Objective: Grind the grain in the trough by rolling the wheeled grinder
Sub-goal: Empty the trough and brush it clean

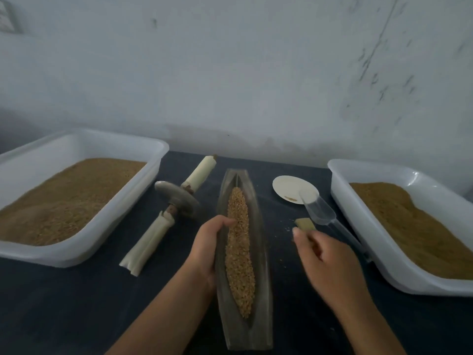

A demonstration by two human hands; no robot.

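Note:
A long dark boat-shaped trough point(258, 242) lies lengthwise in the middle of the dark table, with a strip of tan grain point(238, 249) along its groove. My left hand point(207, 247) grips the trough's left rim, thumb at the grain's edge. The wheeled grinder point(176, 201), a grey disc on an axle with two pale wrapped handles, lies untouched on the table left of the trough. My right hand point(325, 257) hovers right of the trough, blurred, with a small tan brush-like piece point(304, 224) at its fingertips; whether it holds this piece is unclear.
A white tub point(84, 139) of brown grain stands at the left, and another white tub point(363, 226) at the right. A small white dish point(289, 185) and a clear plastic scoop point(322, 211) lie between trough and right tub. A pale wall rises behind.

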